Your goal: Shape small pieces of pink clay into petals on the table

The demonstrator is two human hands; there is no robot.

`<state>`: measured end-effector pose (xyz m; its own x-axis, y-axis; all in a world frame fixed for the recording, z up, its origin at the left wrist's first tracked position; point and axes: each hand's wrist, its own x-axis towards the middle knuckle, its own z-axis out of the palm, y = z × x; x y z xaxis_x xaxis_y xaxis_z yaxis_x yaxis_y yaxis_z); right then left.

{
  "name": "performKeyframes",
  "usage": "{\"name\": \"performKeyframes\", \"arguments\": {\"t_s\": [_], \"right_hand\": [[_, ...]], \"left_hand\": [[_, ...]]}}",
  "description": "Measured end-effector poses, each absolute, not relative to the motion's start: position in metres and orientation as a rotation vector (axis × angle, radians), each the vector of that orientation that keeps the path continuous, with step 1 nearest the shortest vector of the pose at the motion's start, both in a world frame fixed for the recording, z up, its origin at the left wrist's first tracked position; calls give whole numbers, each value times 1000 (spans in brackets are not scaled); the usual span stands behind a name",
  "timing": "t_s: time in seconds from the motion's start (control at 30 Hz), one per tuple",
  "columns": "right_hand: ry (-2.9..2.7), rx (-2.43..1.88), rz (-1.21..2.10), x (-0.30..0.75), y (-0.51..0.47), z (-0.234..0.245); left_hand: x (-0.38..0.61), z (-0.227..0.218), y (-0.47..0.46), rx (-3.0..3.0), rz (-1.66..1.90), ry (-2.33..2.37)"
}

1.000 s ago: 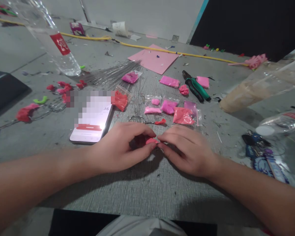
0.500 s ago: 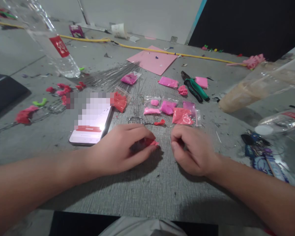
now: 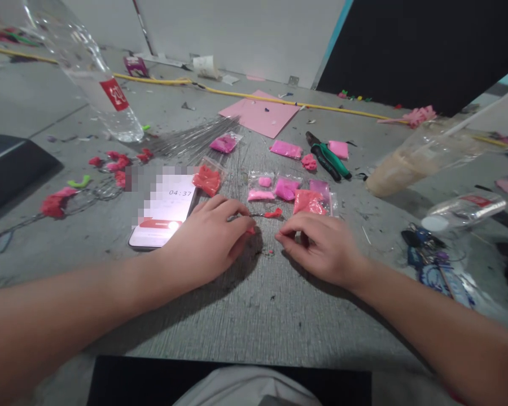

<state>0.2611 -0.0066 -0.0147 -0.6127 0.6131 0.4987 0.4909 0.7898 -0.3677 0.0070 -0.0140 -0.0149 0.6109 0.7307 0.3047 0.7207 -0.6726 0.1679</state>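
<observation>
My left hand (image 3: 214,237) is closed around a small piece of red clay (image 3: 250,230); only its end shows past the fingertips. To the right, my right hand (image 3: 322,245) pinches thumb and forefinger together, and whatever is between them is too small to make out. A tiny red crumb (image 3: 271,252) lies on the table between the hands. Just beyond them is a twisted wire with a red clay tip (image 3: 273,213), partly hidden by my left hand. Bags of red clay (image 3: 309,202) and pink clay (image 3: 287,188) lie past my right hand.
A lit phone (image 3: 165,211) lies beside my left hand. Farther off are a water bottle (image 3: 114,104), thin wires (image 3: 190,135), pliers (image 3: 328,158) and pink paper (image 3: 260,113). On the right are a drink cup (image 3: 398,163), a lying bottle (image 3: 461,211) and keys (image 3: 423,242).
My left hand has shifted left and slightly away with the red clay. The right hand's fingers have extended leftward from a tighter curl into a pinch. A red crumb now shows on the table.
</observation>
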Motion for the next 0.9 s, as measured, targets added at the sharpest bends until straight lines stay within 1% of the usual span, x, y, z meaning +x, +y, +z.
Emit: {"name": "performKeyframes", "arguments": {"t_s": [0.17, 0.33, 0.47, 0.57, 0.67, 0.73, 0.9], "right_hand": [[-2390, -762, 312, 259, -10, -5], [-2277, -828, 206, 255, -14, 12], [-2225, -949, 254, 251, -22, 34], [-2280, -903, 303, 245, -31, 45], [-2285, -807, 357, 238, -38, 42], [-2258, -743, 427, 235, -41, 34], [-2160, -585, 585, 236, -39, 16]], "left_hand": [[9, -10, -16, 2766, 437, 1296], [8, -7, -20, 2791, 391, 1394], [6, -9, -21, 2783, 446, 1438], [8, -8, -22, 2712, 603, 1367], [12, -2, -26, 2477, 823, 1139], [14, 1, -29, 2256, 879, 989], [18, 0, -32, 1566, 663, 776]]}}
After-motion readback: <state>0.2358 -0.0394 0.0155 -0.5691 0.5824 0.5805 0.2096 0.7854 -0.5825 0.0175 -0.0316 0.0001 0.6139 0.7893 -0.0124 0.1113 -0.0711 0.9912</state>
